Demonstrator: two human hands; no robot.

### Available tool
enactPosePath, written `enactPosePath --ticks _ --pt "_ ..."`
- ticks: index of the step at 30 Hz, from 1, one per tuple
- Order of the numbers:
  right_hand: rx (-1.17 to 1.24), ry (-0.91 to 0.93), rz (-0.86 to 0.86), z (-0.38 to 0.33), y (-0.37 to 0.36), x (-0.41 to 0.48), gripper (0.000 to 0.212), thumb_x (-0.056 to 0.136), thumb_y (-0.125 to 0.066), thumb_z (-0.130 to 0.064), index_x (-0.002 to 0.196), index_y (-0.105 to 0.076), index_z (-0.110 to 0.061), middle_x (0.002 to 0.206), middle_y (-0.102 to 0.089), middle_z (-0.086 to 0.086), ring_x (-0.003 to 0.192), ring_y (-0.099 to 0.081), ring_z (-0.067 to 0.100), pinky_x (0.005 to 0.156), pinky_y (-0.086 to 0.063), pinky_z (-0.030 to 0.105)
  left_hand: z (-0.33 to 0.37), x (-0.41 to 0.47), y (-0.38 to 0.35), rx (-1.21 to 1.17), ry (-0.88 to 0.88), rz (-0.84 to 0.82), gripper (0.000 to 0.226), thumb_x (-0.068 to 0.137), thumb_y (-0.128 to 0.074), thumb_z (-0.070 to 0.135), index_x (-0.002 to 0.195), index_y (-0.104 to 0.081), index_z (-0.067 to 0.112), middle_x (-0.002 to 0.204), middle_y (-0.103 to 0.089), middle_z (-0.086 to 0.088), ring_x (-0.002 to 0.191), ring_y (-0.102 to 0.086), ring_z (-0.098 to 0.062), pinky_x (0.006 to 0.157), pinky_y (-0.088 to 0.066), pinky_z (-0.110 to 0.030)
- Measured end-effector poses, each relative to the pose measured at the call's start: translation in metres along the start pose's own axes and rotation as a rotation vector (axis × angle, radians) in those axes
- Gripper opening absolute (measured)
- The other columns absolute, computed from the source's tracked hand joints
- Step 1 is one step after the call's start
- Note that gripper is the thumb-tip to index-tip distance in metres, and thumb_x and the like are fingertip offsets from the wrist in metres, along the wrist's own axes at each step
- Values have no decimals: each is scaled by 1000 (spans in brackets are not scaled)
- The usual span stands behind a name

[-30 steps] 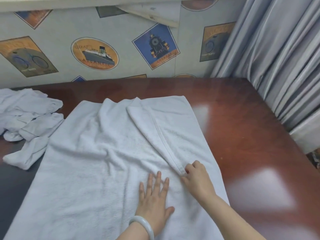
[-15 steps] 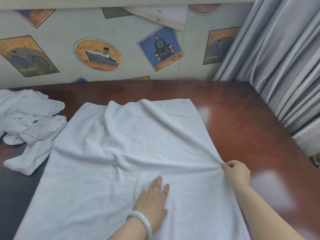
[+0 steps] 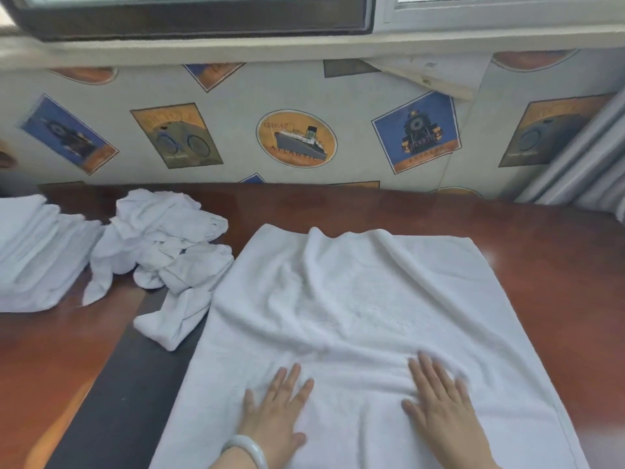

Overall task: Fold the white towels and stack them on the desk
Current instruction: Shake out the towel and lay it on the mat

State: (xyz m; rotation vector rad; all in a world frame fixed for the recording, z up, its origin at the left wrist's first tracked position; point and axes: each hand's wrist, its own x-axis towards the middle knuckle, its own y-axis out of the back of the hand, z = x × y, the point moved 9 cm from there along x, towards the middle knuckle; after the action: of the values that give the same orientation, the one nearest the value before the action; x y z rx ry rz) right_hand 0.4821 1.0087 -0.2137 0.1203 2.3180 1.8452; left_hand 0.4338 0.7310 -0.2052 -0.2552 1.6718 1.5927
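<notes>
A large white towel (image 3: pixel 355 299) lies spread out on the reddish-brown desk (image 3: pixel 558 282), with wrinkles running across its middle. My left hand (image 3: pixel 275 411), a pale bangle on its wrist, rests flat on the towel's near part with fingers straight. My right hand (image 3: pixel 439 404) lies flat on the towel beside it, fingers spread. A heap of crumpled white towels (image 3: pixel 165 252) sits to the left. Further left stands a stack of folded white towels (image 3: pixel 33 252).
A dark strip (image 3: pixel 128 394) runs along the desk left of the spread towel. Wallpaper with ship and train pictures (image 3: pixel 297 138) backs the desk under a window sill. Grey curtains (image 3: pixel 588 167) hang at the far right.
My right hand let go of the towel's right edge and moved left, now flat on the towel. The folded flap is spread out. The view shifted left, showing the folded stack.
</notes>
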Motion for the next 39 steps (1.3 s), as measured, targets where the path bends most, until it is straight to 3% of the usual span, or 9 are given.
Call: enactPosePath --ticks 4,6,9,14,23,27,30,34,39 --pt "-6 -157 -3 -22 21 34 53 98 -32 -49 134 -57 -19 149 -47 4 130 -51 26 100 -42 43 -8 4 21 -30 -58 64 65 102 -41 35 157 -5 32 163 15 11 151 5 -12 117 -19 -55" --pt "77 -113 10 -39 29 50 42 96 -44 -41 96 -73 -11 107 -71 12 86 -69 37 68 -57 44 -12 3 57 -103 -130 414 45 98 -39 31 143 -44 29 154 -25 10 138 -40 -17 104 -42 -35" --pt "168 -24 68 -70 28 89 22 78 -75 -1 99 -71 -9 108 -68 9 88 -67 33 73 -58 42 -76 18 97 -217 -15 833 29 79 -64 17 108 -63 22 114 -53 4 96 -62 -20 73 -56 -29" --pt "166 -80 -37 -92 19 142 26 88 -51 1 100 -61 -20 99 -45 -7 85 -51 18 67 -42 28 -180 71 127 -451 477 603 35 98 -54 27 130 -49 11 128 -48 -12 115 -49 -31 92 -42 -37" --pt "287 -7 89 -102 68 287 40 94 -48 1 129 -61 -13 130 -61 4 123 -52 25 100 -39 32 -215 168 215 -493 265 561 19 101 -40 18 109 -55 9 115 -56 -16 105 -55 -34 90 -44 -42" --pt "66 -5 -60 -104 52 340 44 97 -45 -8 140 -47 -18 140 -54 1 130 -45 24 107 -31 35 -208 206 243 -605 288 434 40 105 -37 25 141 -41 7 138 -50 -15 123 -51 -32 100 -41 -38" --pt "-148 -59 -129 -100 45 355 25 96 -50 -21 120 -53 -28 120 -58 -6 120 -49 19 93 -31 32 -214 224 257 -802 371 408 42 106 -35 23 143 -40 5 134 -53 -15 117 -54 -32 89 -41 -33" --pt "-150 18 -79 -100 44 355 31 75 -67 -14 73 -41 -31 85 -43 -10 98 -56 21 70 -22 32 -216 245 245 -1361 304 269 33 102 -46 19 125 -58 -1 77 -57 -13 56 -48 -22 50 -34 -28" --pt "-74 187 -106 -98 43 345 45 70 -69 -9 68 -29 -32 84 -46 -13 77 -48 16 69 -24 31 -179 247 250 -915 -121 78 67 90 -64 11 140 -39 48 91 -60 -4 58 -52 -11 45 -42 -21"
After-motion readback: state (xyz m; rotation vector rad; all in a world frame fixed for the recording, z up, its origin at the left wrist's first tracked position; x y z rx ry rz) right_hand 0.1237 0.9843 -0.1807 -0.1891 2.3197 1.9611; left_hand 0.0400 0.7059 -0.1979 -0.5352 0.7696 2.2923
